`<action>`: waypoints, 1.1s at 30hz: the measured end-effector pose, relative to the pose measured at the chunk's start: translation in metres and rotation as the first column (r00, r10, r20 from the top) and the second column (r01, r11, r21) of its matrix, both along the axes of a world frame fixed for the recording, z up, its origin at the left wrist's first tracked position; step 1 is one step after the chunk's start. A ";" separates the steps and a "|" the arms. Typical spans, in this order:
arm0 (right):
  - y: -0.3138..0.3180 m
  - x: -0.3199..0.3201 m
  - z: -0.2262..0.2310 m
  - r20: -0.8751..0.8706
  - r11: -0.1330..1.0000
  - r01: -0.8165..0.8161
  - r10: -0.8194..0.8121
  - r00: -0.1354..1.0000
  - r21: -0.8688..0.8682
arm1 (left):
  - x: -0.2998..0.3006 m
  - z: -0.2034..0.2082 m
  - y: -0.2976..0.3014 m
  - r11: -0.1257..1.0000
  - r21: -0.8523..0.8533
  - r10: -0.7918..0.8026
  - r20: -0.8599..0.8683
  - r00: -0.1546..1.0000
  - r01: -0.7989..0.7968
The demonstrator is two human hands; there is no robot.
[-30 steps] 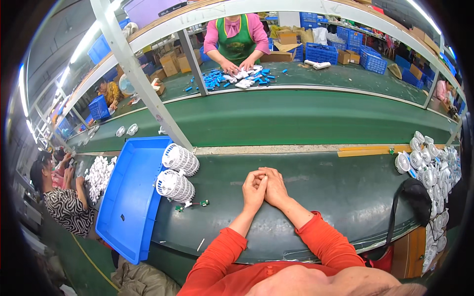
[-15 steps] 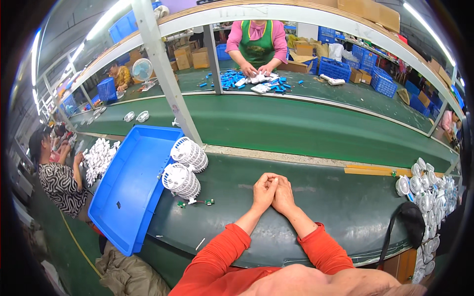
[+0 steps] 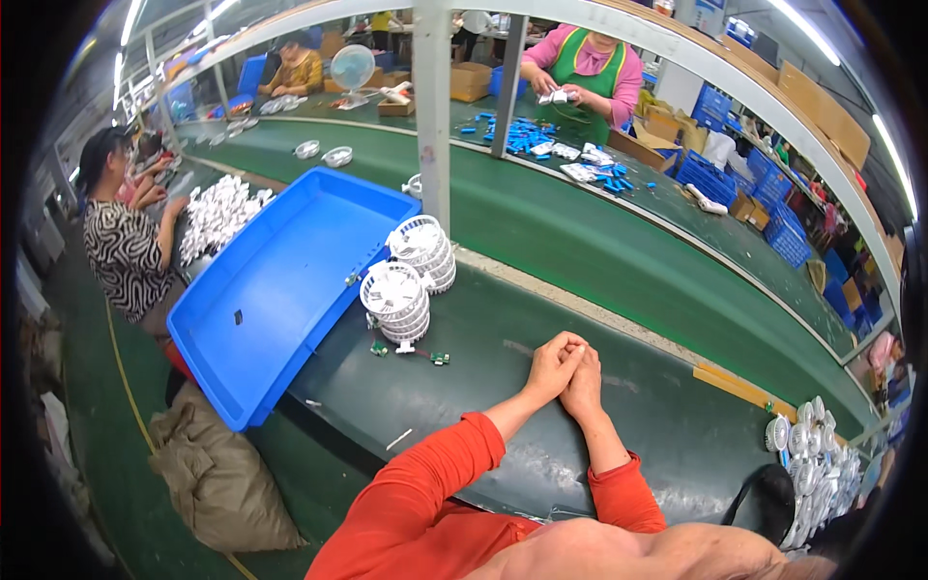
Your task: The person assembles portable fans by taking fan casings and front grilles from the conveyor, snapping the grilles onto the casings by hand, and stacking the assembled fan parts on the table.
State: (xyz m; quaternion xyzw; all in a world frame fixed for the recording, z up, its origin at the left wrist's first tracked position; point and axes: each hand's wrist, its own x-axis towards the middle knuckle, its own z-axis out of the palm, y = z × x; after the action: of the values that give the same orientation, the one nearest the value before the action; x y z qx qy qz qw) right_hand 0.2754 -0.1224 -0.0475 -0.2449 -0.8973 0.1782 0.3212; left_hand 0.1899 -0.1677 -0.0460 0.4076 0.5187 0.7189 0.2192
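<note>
My left hand [image 3: 555,369] and my right hand [image 3: 582,389] rest together on the dark green worktop [image 3: 483,406], fingers closed and pressed against each other. Nothing shows in either one, though the space between the palms is hidden. To their left stand two stacks of round white fan cages, a nearer stack [image 3: 396,304] and a farther stack [image 3: 427,253]. Small green circuit boards [image 3: 440,359] with wires lie at the foot of the nearer stack. Beside the stacks, a large blue tray [image 3: 280,280] sits tilted, with a small dark piece in it.
White handheld fans [image 3: 810,454] pile up at the right end, near a black bag-like item [image 3: 768,498]. A metal post [image 3: 435,126] rises behind the tray. Beyond the green conveyor belt [image 3: 599,261], a co-worker in a green apron [image 3: 585,63] handles white parts. Another person [image 3: 126,232] works at left.
The view has swung left, so the tray, stacks and hands appear farther right. My hands stay together on the worktop. The co-worker across has lifted white parts off the table.
</note>
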 end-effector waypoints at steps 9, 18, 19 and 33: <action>0.003 -0.003 0.002 0.043 1.000 -0.018 0.017 0.999 0.016 | -0.003 0.001 -0.002 1.000 -0.016 0.015 -0.014 1.000 -0.015; -0.002 -0.003 0.006 0.036 1.000 -0.024 0.024 0.999 0.002 | -0.004 -0.001 -0.004 1.000 0.013 0.010 -0.044 0.999 -0.010; 0.000 -0.003 0.004 0.033 1.000 -0.026 0.026 0.999 0.003 | -0.004 -0.001 -0.003 1.000 0.013 0.012 -0.047 0.999 -0.011; -0.009 -0.003 0.011 -0.030 1.000 0.019 -0.019 0.999 0.010 | -0.004 -0.006 0.000 0.999 0.038 0.035 -0.059 0.998 -0.033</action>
State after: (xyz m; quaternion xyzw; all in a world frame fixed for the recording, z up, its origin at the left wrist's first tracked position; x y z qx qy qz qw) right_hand 0.2724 -0.1319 -0.0363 -0.2490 -0.8909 0.1743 0.3376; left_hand 0.1859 -0.1680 -0.0524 0.4241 0.5186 0.7194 0.1837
